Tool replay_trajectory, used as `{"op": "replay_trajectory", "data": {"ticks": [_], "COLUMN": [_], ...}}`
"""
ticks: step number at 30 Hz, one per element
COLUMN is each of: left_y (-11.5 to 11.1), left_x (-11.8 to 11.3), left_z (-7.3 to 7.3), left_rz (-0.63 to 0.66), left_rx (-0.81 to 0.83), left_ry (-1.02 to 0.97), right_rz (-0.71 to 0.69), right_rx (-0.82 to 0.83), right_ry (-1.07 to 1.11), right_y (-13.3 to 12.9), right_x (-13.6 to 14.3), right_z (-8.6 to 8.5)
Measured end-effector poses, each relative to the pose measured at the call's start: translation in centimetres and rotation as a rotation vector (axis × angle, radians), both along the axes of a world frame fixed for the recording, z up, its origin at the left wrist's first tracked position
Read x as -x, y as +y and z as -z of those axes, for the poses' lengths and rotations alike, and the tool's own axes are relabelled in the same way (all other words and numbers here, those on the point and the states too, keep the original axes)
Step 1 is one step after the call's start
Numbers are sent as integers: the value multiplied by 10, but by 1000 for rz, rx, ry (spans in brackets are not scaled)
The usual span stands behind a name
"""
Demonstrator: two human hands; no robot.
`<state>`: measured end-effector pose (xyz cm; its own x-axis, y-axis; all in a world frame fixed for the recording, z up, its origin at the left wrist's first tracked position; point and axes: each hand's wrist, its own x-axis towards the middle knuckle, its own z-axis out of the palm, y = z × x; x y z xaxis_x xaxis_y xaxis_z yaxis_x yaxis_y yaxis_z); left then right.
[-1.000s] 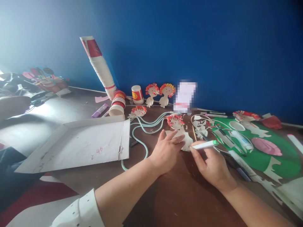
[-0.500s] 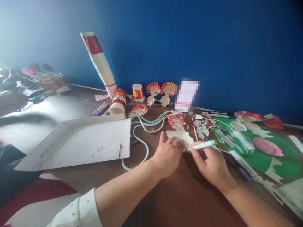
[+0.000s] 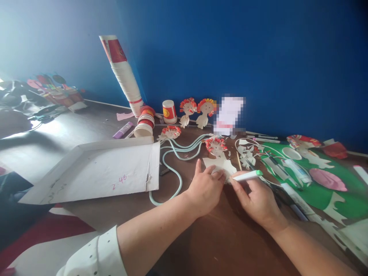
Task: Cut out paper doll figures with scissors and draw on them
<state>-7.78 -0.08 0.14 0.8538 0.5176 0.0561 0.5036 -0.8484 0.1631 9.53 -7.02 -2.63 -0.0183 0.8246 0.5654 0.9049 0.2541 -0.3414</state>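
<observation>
A white marker with a green end [image 3: 247,176] is gripped in my right hand [image 3: 257,205], its front end close to a pale paper cutout [image 3: 222,165]. My left hand [image 3: 205,188] lies on that cutout, fingers stretched out and pressing it against the brown table. My fingers hide the cutout's lower part. Just beyond it lies a paper figure [image 3: 216,146] with a red fringed head. Two similar figures, one [image 3: 188,110] beside the other [image 3: 206,111], lean against the blue wall.
A white box lid [image 3: 94,168] lies to the left, beside a pale green cord [image 3: 180,176]. Behind stand a tall stack of paper cups [image 3: 126,80] and an upturned cup [image 3: 169,112]. To the right, a green sheet [image 3: 313,199] carries several markers, scraps and a pink oval [image 3: 327,179].
The view has shifted slightly, so the things appear a little further right. Both hands keep the same pose, the left on the cutout and the right around the marker.
</observation>
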Motion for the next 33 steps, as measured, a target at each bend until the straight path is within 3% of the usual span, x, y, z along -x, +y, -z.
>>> {"op": "replay_trajectory", "data": {"ticks": [33], "left_y": [0], "left_x": [1], "left_z": [-1], "left_rz": [4], "left_rx": [52], "left_ry": [-33], "right_rz": [25], "right_rx": [-10], "right_ry": [-15], "right_y": [2], "right_x": [3], "right_z": [1]}}
